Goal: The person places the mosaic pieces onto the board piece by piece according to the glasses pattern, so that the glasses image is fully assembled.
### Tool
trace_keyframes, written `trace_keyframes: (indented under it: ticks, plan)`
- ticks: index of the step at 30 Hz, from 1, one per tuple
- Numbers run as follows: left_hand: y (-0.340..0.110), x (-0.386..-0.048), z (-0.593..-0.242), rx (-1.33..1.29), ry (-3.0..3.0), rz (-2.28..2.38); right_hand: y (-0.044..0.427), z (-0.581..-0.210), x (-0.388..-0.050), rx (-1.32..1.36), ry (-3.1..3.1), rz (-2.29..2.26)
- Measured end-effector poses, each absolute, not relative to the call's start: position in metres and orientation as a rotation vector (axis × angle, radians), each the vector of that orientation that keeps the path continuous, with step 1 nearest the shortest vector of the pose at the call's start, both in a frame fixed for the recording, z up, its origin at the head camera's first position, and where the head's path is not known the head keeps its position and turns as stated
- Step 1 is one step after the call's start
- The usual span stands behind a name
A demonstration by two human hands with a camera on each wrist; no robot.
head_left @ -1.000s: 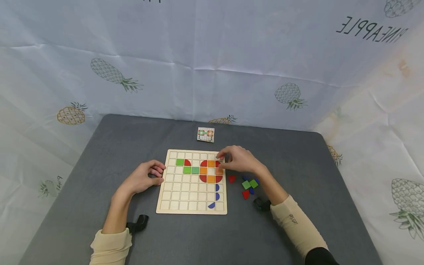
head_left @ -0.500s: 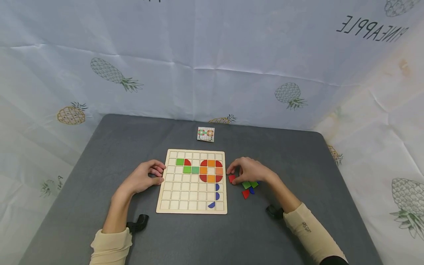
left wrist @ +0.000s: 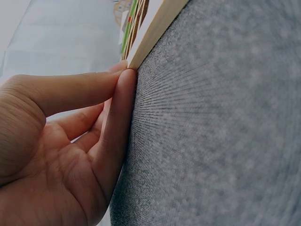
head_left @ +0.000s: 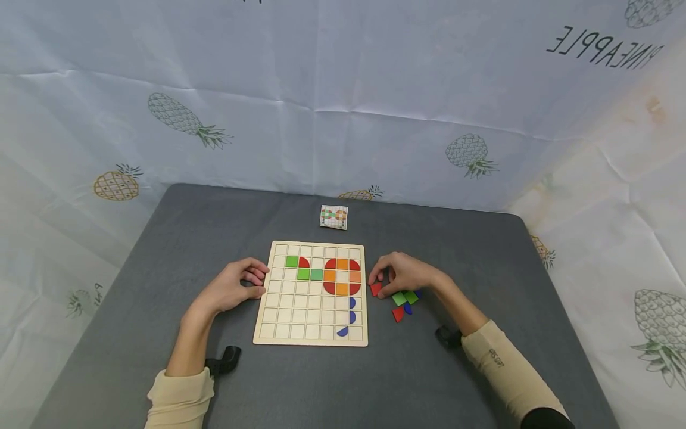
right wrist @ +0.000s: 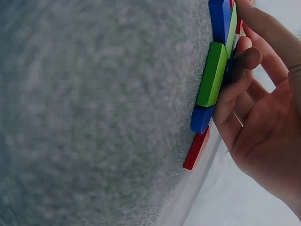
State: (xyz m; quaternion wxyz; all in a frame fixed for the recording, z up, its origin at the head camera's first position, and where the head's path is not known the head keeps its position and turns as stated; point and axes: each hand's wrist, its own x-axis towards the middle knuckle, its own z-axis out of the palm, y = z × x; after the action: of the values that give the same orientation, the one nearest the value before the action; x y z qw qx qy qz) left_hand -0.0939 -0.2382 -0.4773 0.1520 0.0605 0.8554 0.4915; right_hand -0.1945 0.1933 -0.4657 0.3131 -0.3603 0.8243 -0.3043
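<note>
L hand (head_left: 236,288), thumb & fingers apart, touches L edge of board (head_left: 300,304); R hand (head_left: 409,274) pinches red pc (head_left: 376,289) on table (head_left: 455,250), just R of board. Best: hold by sides, lift 1 pc straight, w/o nudging green pcs (head_left: 398,299).

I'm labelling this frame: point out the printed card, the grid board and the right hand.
Printed card (head_left: 334,217): head view, middle of its face.
Grid board (head_left: 313,302): head view, bare square near its middle.
Right hand (head_left: 405,272): head view, on its back.

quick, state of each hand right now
Left hand: open, fingertips touching the board.
Right hand: at a red piece; can't tell if it's gripped.
</note>
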Motion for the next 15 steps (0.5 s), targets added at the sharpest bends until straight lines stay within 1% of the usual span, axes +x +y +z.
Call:
trace_keyframes:
  ticks: [15]
  plan:
    - [-0.2379, -0.0926, -0.4779, 0.193, 2.458, 1.424, 0.1943, -0.4621, -0.1953, -1.000, 2.188, -0.799]
